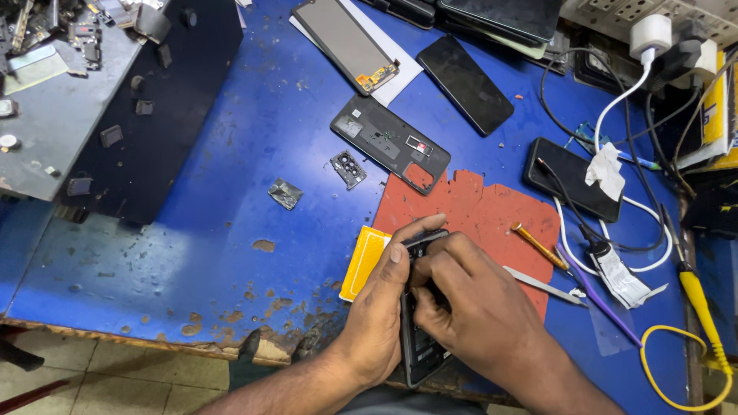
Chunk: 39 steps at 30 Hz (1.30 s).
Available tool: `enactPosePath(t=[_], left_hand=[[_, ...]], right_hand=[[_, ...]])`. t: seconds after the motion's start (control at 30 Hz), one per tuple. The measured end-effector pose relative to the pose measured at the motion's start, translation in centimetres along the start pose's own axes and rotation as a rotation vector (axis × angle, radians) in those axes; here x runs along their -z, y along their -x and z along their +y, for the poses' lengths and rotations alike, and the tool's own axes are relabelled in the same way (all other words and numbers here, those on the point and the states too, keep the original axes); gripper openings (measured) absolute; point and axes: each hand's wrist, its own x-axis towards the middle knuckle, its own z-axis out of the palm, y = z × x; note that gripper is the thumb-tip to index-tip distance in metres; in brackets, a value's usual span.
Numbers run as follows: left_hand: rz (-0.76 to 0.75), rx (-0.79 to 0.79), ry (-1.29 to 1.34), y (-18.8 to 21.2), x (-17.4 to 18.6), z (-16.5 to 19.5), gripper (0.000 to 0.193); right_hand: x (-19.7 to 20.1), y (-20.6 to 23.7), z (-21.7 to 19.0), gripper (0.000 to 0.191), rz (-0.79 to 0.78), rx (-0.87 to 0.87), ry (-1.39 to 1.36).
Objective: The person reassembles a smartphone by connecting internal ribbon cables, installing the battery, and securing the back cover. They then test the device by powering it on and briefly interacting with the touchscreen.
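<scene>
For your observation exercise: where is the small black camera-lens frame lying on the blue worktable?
In the head view, the small black camera-lens frame lies left of centre on the blue worktable, between the black phone back cover and a small grey metal shield.

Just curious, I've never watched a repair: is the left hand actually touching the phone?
Touching. The head view shows the left hand wrapped around the phone, its thumb lying along the phone's top edge.

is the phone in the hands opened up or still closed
Opened up: the phone shows bare inner parts, and a back frame lies apart on the table.
</scene>
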Motion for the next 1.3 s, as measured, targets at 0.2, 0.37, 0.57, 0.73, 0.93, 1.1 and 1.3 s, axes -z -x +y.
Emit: enactPosePath(t=[0.2, 0.37, 0.57, 0.73, 0.93, 1.1, 1.3], left_hand=[[0.016, -0.01, -0.028, 0.0, 0.3, 0.0, 0.066], [0.038, -0.014, 0.087, -0.2, 0.2, 0.4, 0.067], [0.074, -0.152, 0.182, -0.6, 0.1, 1.1, 0.073], [0.108, -0.196, 0.252, -0.9, -0.1, 1.0, 0.078], [0.13, -0.203, 0.363, -1.0, 0.1, 1.5, 0.075], [0.144, -0.199, 0.321, -0.9, 0.4, 2.3, 0.066], [0.125, -0.17, 0.266, -0.5, -0.1, 3.1, 0.091]], right_hand=[[-0.7, 0.4, 0.5, 0.025, 0.043, 0.114, 0.078], [-0.4, 2.3, 1.4, 0.022, 0.123, -0.129, -0.155], [-1.3, 4.5, -0.1, 0.055, 0.222, -0.175, -0.039], [-2.3, 5.4, -0.8, 0.073, 0.135, -0.204, -0.104], [-1.7, 6.0, -0.2, 0.06, 0.246, -0.289, -0.513], [1.4, 3.5, 4.0, 0.062, 0.357, -0.368, -0.399], [2.9, 1.0, 9.2, 0.061, 0.197, -0.349, 0.232]])
